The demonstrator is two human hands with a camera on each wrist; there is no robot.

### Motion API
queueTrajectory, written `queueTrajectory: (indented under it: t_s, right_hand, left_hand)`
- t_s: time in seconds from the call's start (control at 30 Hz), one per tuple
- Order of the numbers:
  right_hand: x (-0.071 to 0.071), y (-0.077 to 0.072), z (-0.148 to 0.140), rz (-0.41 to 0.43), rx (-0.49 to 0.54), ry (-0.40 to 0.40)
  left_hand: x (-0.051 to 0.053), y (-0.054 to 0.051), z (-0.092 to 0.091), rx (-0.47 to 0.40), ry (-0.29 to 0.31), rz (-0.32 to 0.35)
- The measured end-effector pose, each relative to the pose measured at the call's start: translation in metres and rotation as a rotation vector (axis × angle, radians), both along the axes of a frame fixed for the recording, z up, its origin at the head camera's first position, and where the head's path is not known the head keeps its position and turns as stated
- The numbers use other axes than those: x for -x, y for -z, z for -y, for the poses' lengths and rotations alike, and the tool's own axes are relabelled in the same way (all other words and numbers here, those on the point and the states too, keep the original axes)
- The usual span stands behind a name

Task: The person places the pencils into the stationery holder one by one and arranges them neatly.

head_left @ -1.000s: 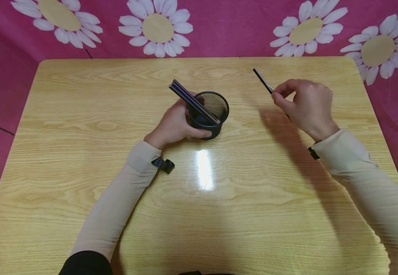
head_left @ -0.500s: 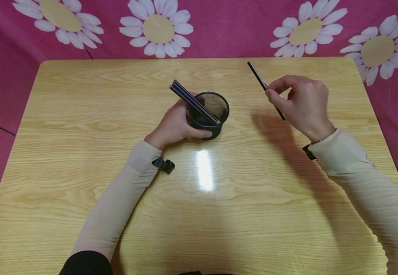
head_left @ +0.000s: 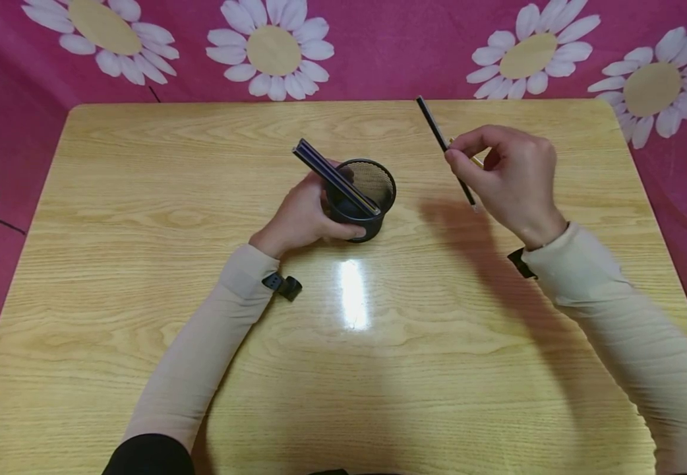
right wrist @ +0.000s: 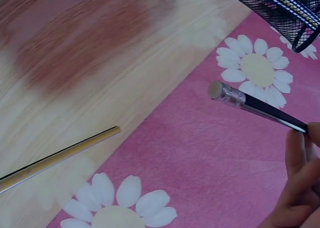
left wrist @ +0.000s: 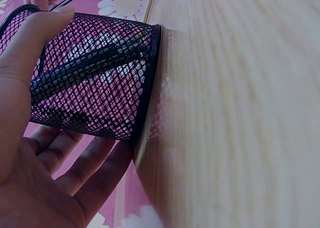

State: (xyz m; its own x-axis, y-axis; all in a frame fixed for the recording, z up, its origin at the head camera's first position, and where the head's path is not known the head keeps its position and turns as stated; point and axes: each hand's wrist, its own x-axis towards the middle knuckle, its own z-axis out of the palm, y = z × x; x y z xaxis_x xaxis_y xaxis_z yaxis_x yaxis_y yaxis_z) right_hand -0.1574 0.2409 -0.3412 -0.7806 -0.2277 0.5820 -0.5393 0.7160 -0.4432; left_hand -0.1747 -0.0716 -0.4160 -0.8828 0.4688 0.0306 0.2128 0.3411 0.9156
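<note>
My left hand (head_left: 298, 218) holds a black mesh pencil cup (head_left: 358, 227) around its side, thumb in front. Several dark pencils (head_left: 326, 168) stand in the cup, leaning left over its rim. In the left wrist view the cup's base meets the tabletop, with the fingers (left wrist: 100, 173) along its far side. Right of the cup, my right hand (head_left: 515, 181) pinches a dark pencil (head_left: 430, 122) between thumb and fingertips, above the table. Its eraser end with a metal ferrule shows in the right wrist view. Another pencil, yellow with black (right wrist: 60, 158), lies on the table, mostly hidden behind this hand in the head view.
The light wood table (head_left: 142, 171) ends at a pink cloth with daisies (head_left: 379, 49) behind and at both sides. A bright glare spot (head_left: 353, 293) lies in front of the cup.
My right hand has moved left and slightly away with the pencil, closer to the cup. More of the yellow pencil now shows behind it. The left hand and cup have stayed put.
</note>
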Motion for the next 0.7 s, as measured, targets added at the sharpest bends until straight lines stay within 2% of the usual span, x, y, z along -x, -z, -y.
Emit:
queueTrajectory:
  t_s: [0.2, 0.43, 0.7]
  right_hand:
    - [0.001, -0.003, 0.011, -0.029, 0.047, -0.031]
    - [-0.001, -0.008, 0.019, -0.025, 0.074, -0.087]
    - [-0.001, -0.012, 0.032, -0.065, 0.207, -0.147]
  left_hand:
    - [0.0, 0.0, 0.0, 0.0, 0.001, -0.001]
    - [0.001, 0.002, 0.0, 0.008, 0.004, -0.014]
    - [0.001, 0.002, -0.001, -0.003, -0.005, 0.001]
